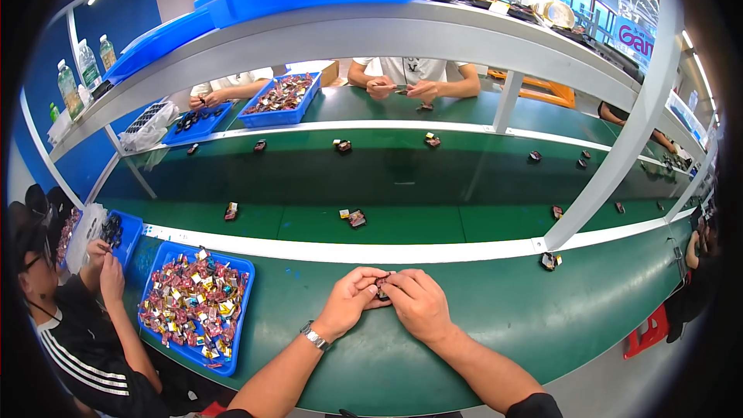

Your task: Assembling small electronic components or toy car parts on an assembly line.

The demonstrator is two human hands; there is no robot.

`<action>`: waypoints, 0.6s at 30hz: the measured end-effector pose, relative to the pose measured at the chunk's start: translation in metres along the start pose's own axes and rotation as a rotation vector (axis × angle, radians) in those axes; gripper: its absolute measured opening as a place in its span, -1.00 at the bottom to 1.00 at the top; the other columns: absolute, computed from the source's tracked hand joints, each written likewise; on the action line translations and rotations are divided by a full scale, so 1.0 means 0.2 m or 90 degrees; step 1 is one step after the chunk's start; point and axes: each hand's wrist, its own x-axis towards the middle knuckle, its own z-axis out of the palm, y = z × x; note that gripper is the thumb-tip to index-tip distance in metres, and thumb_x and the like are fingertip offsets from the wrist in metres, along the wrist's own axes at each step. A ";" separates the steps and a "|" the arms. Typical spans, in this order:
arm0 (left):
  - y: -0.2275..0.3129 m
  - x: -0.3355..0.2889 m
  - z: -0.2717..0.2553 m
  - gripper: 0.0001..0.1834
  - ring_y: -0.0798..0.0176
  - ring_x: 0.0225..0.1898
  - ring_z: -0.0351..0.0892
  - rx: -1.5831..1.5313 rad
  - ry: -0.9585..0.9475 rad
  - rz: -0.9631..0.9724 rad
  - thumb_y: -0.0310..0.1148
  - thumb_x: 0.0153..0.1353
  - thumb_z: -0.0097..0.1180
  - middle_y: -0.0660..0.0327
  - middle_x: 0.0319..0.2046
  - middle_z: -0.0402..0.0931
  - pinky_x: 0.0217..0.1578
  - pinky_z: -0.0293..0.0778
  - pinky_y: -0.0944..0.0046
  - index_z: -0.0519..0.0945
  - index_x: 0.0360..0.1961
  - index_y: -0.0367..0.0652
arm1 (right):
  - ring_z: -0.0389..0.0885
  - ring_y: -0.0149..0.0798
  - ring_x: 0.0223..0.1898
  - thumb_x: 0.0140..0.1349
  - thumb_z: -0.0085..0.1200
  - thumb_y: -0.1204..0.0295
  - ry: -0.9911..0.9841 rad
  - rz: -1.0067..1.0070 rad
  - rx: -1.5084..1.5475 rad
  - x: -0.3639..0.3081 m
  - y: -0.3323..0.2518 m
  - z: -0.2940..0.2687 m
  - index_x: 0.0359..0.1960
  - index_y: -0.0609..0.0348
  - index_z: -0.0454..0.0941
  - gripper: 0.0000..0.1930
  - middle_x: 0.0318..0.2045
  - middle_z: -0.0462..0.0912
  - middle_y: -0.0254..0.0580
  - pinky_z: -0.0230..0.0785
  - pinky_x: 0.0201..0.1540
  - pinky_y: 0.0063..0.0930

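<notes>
- Left hand (352,298) and right hand (419,306) meet over the near green table (495,310); fingers of both drawn in narrow, pinching one small dark unit (381,292) between them.
- Unit is held at table's near middle, right of the blue tray (245,306); mostly covered by fingers, so its exact state of assembly cannot be told.
- Judgement: this piece is mid-handling, not finished; it is not yet set down.
- Tray holds a heaped load of small reddish pieces (193,302) with white and yellow labels. If these are waiting stock, much is left; which way they flow cannot be told.
- A dark-cased unit (549,262) lies on the table at right, beside the post foot, well apart from the hands. Finished or waiting: unclear.
- On the green belt (418,240) beyond the white rail, similar units (355,218) lie spaced out; perhaps output, perhaps pieces in transit.
- Co-worker at left has hands (108,263) brought together on a small item, too small to judge.
</notes>
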 end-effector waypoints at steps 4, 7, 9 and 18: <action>-0.03 0.02 -0.02 -0.72 0.26 0.12 0.48 -0.025 0.017 0.027 -0.58 0.42 -0.23 0.09 0.13 0.44 0.11 0.53 0.18 0.36 0.11 -0.30 | 0.58 -0.23 -0.13 -0.03 0.23 0.54 -0.026 -0.035 -0.026 0.01 0.01 -0.03 -0.24 0.20 0.63 -0.75 -0.17 0.61 -0.28 0.49 -0.13 -0.39; -0.05 0.03 -0.04 -0.72 0.26 0.11 0.48 -0.062 0.013 0.043 -0.56 0.42 -0.21 0.09 0.14 0.44 0.07 0.54 0.21 0.36 0.11 -0.30 | 0.58 -0.20 -0.13 -0.03 0.27 0.51 -0.022 0.019 0.043 0.03 -0.04 -0.04 -0.19 0.19 0.62 -0.70 -0.14 0.60 -0.27 0.49 -0.10 -0.37; -0.05 0.03 -0.05 -0.69 0.27 0.11 0.48 -0.061 0.015 0.031 -0.55 0.41 -0.18 0.10 0.15 0.44 0.05 0.54 0.24 0.35 0.15 -0.28 | 0.59 -0.18 -0.15 -0.05 0.30 0.51 -0.016 0.032 0.045 0.02 -0.05 0.00 -0.22 0.17 0.63 -0.71 -0.15 0.61 -0.25 0.51 -0.12 -0.37; -0.05 0.04 0.00 -0.67 0.10 0.15 0.48 -0.027 0.099 0.137 -0.49 0.38 -0.07 0.02 0.14 0.42 0.11 0.51 0.12 0.35 0.15 -0.30 | 0.54 0.03 -0.13 -0.06 0.25 0.58 0.048 0.241 0.008 0.21 0.42 0.09 -0.27 0.18 0.52 -0.73 -0.14 0.53 -0.10 0.44 -0.09 -0.19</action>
